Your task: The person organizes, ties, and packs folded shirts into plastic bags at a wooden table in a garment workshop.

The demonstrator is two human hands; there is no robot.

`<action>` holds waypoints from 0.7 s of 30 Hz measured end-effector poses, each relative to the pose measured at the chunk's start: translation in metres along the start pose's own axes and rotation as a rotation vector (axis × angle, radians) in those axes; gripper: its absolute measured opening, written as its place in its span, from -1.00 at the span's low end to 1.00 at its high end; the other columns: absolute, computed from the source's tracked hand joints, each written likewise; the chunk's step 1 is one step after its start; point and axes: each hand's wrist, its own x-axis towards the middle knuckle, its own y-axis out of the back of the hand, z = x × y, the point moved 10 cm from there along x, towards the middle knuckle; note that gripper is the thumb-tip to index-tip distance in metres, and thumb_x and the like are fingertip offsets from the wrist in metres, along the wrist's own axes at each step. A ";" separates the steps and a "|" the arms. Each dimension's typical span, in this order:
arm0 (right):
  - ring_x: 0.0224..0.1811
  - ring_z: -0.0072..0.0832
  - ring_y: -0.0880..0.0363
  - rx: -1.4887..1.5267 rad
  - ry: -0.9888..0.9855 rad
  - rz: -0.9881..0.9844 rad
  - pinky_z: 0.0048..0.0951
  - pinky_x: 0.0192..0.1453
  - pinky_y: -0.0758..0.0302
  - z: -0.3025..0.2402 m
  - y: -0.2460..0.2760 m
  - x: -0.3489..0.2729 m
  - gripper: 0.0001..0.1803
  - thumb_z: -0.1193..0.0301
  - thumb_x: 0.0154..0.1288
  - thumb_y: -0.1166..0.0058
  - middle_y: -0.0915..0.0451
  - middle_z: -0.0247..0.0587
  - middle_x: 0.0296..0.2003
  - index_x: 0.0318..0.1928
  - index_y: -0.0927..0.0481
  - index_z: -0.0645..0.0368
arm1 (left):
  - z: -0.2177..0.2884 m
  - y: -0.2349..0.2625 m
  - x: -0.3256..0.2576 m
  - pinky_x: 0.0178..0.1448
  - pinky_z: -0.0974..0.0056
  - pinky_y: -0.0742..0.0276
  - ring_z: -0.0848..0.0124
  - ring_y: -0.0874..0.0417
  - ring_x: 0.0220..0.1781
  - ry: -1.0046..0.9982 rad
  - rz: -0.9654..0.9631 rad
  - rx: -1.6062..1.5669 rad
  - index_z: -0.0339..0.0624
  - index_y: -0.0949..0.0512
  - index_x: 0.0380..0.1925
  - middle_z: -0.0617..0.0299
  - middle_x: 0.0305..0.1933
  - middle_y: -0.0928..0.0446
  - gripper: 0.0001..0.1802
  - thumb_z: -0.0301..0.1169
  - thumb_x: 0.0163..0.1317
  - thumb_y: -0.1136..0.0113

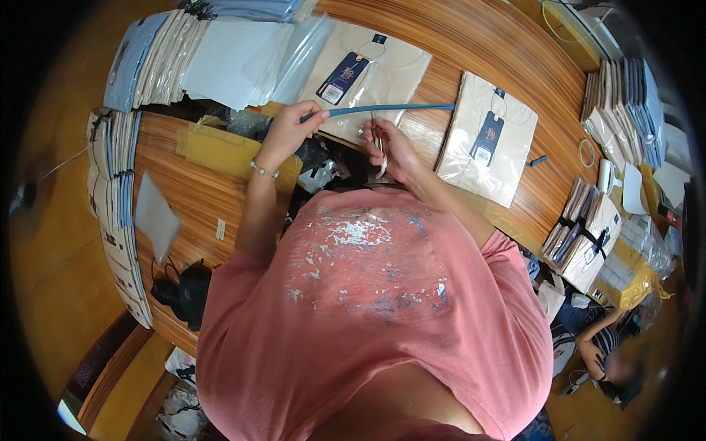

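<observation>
My left hand (294, 131) is closed, pinching one end of a narrow blue strip (390, 108) between thumb and fingers. The strip runs taut-looking to the right, its far end over the edge of a folded beige garment (507, 162) with a navy hang tag (485, 138). In my right hand (397, 151) is a pair of scissors (378, 140), its tips up close beneath the strip; whether they touch it I cannot tell. Behind both hands lies another folded garment in clear plastic (401, 59), with its own navy tag (344, 77).
Bagged garments stand stacked at the left (110, 191), far left (158, 62) and right (625, 110). A short blue scrap (538, 160) and a rubber band (586, 153) lie on the wooden table (456, 37). A tied bundle (585, 235) sits at the right; another person (607, 345) is beyond.
</observation>
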 end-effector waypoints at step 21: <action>-0.70 -0.61 -0.14 0.038 0.091 -0.044 -0.59 -0.66 -0.10 0.005 0.009 -0.001 -0.74 0.20 0.37 0.32 -0.35 -0.37 -0.53 -0.25 -0.33 0.12 | -0.007 0.002 -0.004 -0.47 0.51 -0.30 0.67 -0.34 -0.59 0.010 -0.077 -0.056 -0.28 -0.46 -0.53 0.41 -0.63 -0.38 -0.75 -0.33 0.24 -0.09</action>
